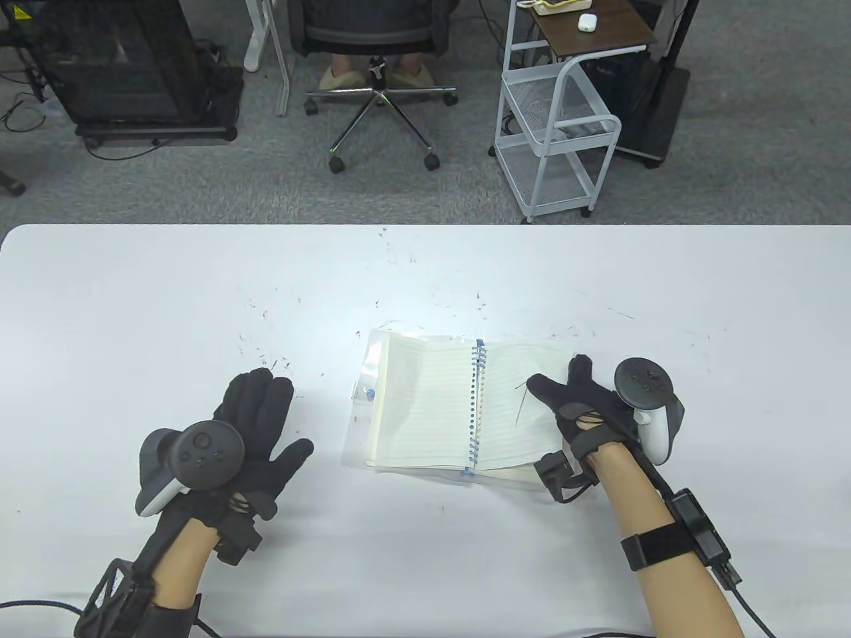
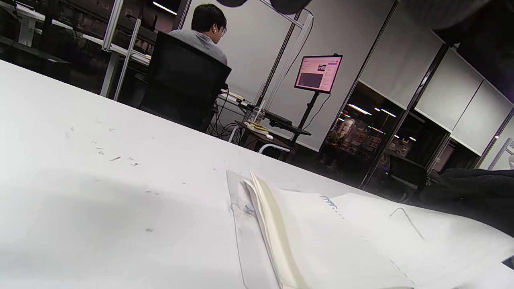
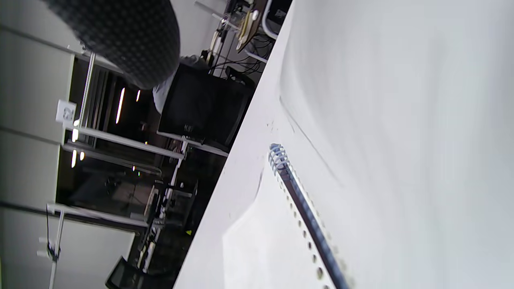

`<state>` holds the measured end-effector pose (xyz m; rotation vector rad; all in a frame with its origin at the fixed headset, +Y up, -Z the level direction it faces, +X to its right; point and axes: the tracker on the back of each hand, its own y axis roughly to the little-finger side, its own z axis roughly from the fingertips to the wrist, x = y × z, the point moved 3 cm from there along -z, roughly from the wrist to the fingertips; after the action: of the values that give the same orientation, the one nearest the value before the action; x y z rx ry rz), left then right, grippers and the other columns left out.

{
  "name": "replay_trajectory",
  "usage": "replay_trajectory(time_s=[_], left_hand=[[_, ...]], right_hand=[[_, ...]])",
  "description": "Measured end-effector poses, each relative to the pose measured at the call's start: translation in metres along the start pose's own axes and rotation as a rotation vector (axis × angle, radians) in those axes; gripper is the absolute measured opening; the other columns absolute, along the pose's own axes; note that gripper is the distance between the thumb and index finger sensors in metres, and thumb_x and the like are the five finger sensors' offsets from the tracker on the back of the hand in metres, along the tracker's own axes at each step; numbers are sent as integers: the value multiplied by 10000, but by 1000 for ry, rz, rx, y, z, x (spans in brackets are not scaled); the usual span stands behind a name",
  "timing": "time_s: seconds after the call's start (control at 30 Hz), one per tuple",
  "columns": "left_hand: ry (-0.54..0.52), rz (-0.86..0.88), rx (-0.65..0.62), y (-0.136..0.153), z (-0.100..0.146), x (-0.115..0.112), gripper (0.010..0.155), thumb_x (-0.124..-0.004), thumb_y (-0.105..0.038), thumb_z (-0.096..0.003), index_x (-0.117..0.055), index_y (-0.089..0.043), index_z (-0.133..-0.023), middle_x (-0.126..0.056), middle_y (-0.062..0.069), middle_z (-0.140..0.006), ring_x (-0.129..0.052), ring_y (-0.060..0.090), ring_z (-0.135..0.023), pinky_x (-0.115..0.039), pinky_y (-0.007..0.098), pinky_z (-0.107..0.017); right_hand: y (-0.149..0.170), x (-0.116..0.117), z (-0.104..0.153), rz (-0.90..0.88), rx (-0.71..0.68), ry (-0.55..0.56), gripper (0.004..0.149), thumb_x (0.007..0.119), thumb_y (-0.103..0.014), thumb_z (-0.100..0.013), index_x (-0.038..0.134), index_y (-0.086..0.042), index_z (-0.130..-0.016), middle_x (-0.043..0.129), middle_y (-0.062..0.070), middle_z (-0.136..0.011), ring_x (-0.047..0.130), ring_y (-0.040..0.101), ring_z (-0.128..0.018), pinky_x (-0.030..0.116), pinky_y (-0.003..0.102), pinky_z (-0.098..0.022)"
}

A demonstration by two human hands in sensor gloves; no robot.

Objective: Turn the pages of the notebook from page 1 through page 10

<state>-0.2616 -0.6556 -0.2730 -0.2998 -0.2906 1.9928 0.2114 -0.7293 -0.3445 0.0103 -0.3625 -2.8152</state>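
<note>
A spiral notebook (image 1: 432, 405) lies open on the white table (image 1: 166, 299), with a blue wire spine (image 1: 476, 405) down its middle and lined pages on both sides. It also shows in the left wrist view (image 2: 321, 233) and the right wrist view (image 3: 305, 212). My right hand (image 1: 565, 392) rests on the right-hand page (image 1: 515, 405), fingers spread on the paper near its outer edge. My left hand (image 1: 262, 425) lies flat on the table, left of the notebook and apart from it, fingers spread and empty.
A clear plastic cover (image 1: 362, 392) sticks out under the notebook's left side. Small dark specks (image 1: 266, 352) are scattered on the table. Beyond the far edge stand an office chair (image 1: 372, 60) and a white wire cart (image 1: 558, 119).
</note>
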Motion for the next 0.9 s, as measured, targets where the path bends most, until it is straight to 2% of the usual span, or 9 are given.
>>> replay_trajectory(time_s=[0.17,0.37,0.7,0.9], left_hand=[[7,4,-3,0,0,-1,868,-646,-678,-453,-383,-210,-1135,-273,136,-1186,-260,504,-1132,-404,701,-740],[17,6,-4,-1,0,-3,869,-645,-679,-453,-382,-209,-1135,-274,136,-1186,-260,504,-1132,-404,701,-740],[12,11,-8,0,-1,-2,871,-648,-679,-448,-391,-208,-1135,-275,137,-1186,-259,503,-1132,-404,702,-740],[7,15,-8,0,0,-1,870,-649,-677,-448,-395,-207,-1135,-276,136,-1185,-261,503,-1132,-404,702,-740]], right_hand=[[12,-5,1,-138,90,22,841,834,-404,-472,308,77,-920,646,354,-876,1034,297,-583,866,490,-423],[23,-3,-1,-202,152,10,718,858,-387,-462,502,59,-898,842,275,-775,1106,209,-452,922,428,-344],[12,5,-4,-54,125,34,438,844,-400,-470,759,-116,-792,928,243,-706,1141,174,-385,954,397,-294],[-14,24,-12,-4,69,3,411,847,-404,-469,784,-128,-767,931,244,-704,1141,174,-381,953,397,-292]])
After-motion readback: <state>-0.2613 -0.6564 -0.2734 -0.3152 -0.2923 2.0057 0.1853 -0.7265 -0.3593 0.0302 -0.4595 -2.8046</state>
